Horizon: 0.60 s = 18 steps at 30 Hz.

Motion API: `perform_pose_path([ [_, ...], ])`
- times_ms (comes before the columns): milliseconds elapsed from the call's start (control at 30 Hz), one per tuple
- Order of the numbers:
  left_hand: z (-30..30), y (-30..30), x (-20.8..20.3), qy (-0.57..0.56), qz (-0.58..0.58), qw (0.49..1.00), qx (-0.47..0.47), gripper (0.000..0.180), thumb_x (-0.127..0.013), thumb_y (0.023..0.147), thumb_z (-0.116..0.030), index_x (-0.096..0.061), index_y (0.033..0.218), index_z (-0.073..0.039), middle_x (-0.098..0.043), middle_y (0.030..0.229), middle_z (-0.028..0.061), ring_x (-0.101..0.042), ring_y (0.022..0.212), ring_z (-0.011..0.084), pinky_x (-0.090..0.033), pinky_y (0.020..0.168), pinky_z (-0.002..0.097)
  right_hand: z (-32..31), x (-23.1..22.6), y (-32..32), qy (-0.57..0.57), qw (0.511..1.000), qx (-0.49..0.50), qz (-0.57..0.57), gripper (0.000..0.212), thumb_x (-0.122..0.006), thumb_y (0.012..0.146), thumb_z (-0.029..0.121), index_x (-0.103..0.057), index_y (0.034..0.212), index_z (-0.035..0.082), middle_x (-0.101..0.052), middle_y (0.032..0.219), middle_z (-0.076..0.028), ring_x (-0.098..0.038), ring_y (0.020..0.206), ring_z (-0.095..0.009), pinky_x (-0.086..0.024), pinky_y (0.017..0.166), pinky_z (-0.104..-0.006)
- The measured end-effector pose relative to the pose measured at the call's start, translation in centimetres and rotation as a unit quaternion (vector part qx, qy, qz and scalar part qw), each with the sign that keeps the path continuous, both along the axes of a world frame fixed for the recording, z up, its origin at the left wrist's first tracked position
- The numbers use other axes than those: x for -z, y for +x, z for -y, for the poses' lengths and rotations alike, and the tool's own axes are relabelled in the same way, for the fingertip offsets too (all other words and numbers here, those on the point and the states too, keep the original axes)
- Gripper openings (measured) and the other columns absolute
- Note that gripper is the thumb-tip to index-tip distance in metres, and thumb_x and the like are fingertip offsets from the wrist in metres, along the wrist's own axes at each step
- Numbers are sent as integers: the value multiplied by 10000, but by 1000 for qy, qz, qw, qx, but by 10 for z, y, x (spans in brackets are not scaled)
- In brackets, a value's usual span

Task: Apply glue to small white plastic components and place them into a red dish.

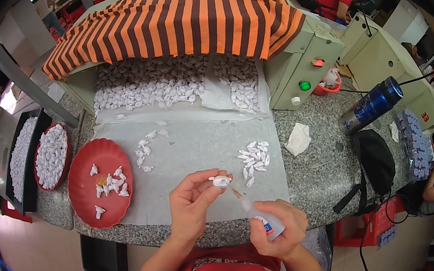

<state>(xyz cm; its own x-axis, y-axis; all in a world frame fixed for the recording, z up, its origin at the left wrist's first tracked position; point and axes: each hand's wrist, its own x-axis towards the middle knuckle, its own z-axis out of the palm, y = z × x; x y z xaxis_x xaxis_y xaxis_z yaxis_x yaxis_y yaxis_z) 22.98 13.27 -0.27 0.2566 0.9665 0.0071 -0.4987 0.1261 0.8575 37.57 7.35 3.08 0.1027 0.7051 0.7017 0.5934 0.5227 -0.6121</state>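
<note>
Left hand [190,203]: I see fingers pinched shut on small white figurine [221,180], held above paper sheet [197,149] | Right hand [280,229]: fingers wrapped closed around glue bottle [259,215], nozzle touching figurine | Red plate [83,193]: just left, holding more pieces.

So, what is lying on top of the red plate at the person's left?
On the red plate lie about a dozen small white pieces and one small orange-yellow bit. Nothing covers them; the counter under the plate is hidden.
</note>
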Motion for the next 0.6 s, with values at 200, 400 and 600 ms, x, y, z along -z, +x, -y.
perform_pose_path([
  [200,0,-1,0,0,5,1000,2,282,-571,784,10,-517,1059,30,-591,1002,154,-586,941,254,-476,798,317,0,-1,-2,1,1000,-9,-7,229,-603,615,34,-569,836,-16,-531,550,-91,-512,421,-190,-399,404,-258],
  [400,1,-2,0,-2,11,1000,23,256,-526,808,39,-508,1063,53,-581,1028,175,-568,981,231,-452,852,315,-2,-3,-3,1,1000,-12,-5,233,-609,609,32,-567,835,-12,-525,546,-89,-505,415,-186,-389,397,-257],
  [600,1,-4,0,-2,11,1000,22,255,-527,806,44,-511,1061,53,-582,1028,173,-570,978,229,-451,853,316,-2,-4,-5,1,1000,-19,4,236,-612,605,31,-566,833,-11,-524,545,-86,-497,407,-185,-382,392,-256],
])
